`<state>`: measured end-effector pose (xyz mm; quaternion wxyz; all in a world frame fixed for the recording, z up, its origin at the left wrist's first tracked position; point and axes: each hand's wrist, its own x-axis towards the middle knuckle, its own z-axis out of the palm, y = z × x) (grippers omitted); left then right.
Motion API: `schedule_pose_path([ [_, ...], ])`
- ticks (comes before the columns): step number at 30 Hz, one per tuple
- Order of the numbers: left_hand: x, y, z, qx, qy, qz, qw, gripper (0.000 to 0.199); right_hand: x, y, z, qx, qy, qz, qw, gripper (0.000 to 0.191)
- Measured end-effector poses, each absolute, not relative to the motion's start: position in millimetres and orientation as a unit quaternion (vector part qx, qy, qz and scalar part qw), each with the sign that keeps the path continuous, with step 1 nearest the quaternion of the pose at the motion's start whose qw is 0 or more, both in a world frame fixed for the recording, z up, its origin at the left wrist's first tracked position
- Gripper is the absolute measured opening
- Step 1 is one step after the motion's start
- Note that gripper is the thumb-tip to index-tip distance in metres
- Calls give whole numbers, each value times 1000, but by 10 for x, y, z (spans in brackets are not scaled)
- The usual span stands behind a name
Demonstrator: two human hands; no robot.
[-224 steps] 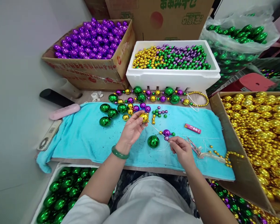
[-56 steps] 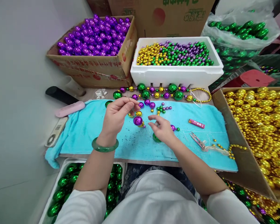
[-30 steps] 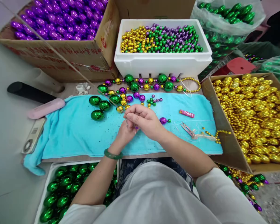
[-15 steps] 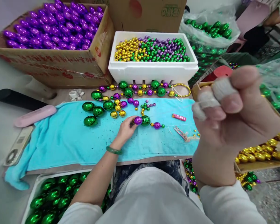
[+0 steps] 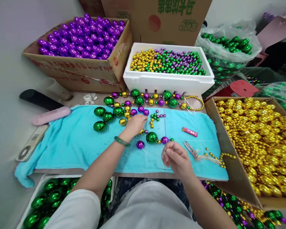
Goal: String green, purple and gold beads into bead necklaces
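My left hand [image 5: 136, 125], a green bangle [image 5: 122, 141] at its wrist, reaches over the blue towel [image 5: 81, 146] beside small gold and purple beads. Its fingers are pressed together, and what they pinch is hidden. My right hand [image 5: 177, 156] is curled near the towel's front, thumb against the fingers; anything inside is too small to name. Between the hands lies a strung row with a large green bead [image 5: 152, 137] and a purple bead [image 5: 165, 140]. A loose purple bead [image 5: 140, 144] with a thread tail sits in front of it. Large green beads [image 5: 108, 117] are grouped on the left.
A finished strand [image 5: 139, 101] lies behind the towel, before a white foam box [image 5: 169, 77]. Purple beads fill a carton [image 5: 85, 68] back left; gold beads fill another carton [image 5: 231, 149] at right. Scissors [image 5: 190, 149] and a pink lighter [image 5: 190, 132] rest on the towel.
My left hand has let go of the purple bead and moved back toward the small beads. My right hand has come down from high at the right to the towel. The view has shifted.
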<state>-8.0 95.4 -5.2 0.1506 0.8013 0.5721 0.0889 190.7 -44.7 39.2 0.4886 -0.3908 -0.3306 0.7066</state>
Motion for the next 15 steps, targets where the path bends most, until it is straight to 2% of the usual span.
schedule_pose_path([
  [4, 149, 1011, -82, 795, 593, 29, 127, 29, 1857, -433, 285, -403, -367, 683, 487, 29],
  [15, 227, 1087, -89, 735, 661, 50, 145, 32, 1902, -400, 180, -461, -391, 642, 472, 28],
])
